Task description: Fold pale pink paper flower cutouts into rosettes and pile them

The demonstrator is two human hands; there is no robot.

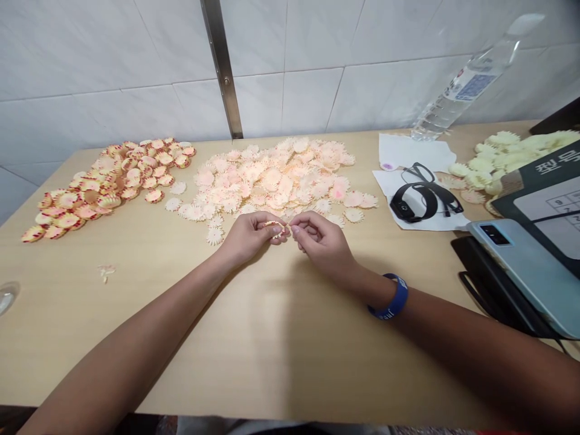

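Observation:
My left hand (pixel 254 237) is closed, with thumb and fingers gripping a small petal disc (pixel 277 225) that has a red-tipped, notched rim. My right hand (pixel 321 241) meets it from the other side, its thumb and fingertips pinched at the disc's edge. The curled fingers partly hide the disc. Just behind both hands spreads a heap of flat, pale pink petal discs (pixel 272 175) with jagged rims. To the left lies a pile of cupped petal discs (pixel 104 181) with red edges.
Small scraps (pixel 106 272) lie on the wooden table (pixel 217 362). At right are white papers (pixel 387 181) under a black wristband (pixel 408 208), a water bottle (pixel 466 84), pale yellow discs (pixel 502 154), a phone (pixel 530 266) on a black case and a dark green printed box (pixel 548 193). A tiled wall (pixel 308 78) stands behind.

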